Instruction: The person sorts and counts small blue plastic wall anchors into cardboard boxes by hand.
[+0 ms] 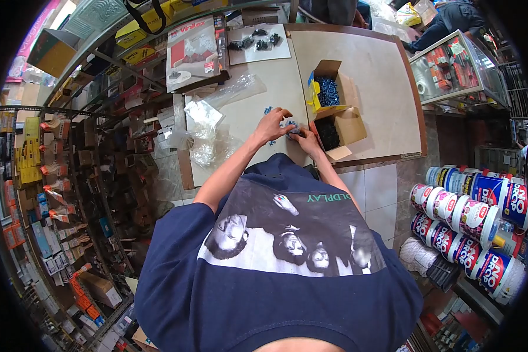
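Observation:
On the table (246,114), my left hand (273,125) curves over small blue pieces (291,124), its fingers bent. My right hand (307,141) touches the same small cluster from the right, with its fingertips close to those of my left hand. What either hand holds is too small to make out. A few more blue pieces (267,110) lie just beyond my left hand. Right of the hands stand two open cardboard boxes, one full of blue pieces (327,91), the nearer one full of black pieces (328,134).
Clear plastic bags (208,141) lie at the table's left. Behind them stands a Vinilex box (195,53), beside a white board (276,53) with small black packets. Paint buckets (475,220) are stacked at the right. Stocked shelves line the left. Another person's leg (446,26) shows at the top right.

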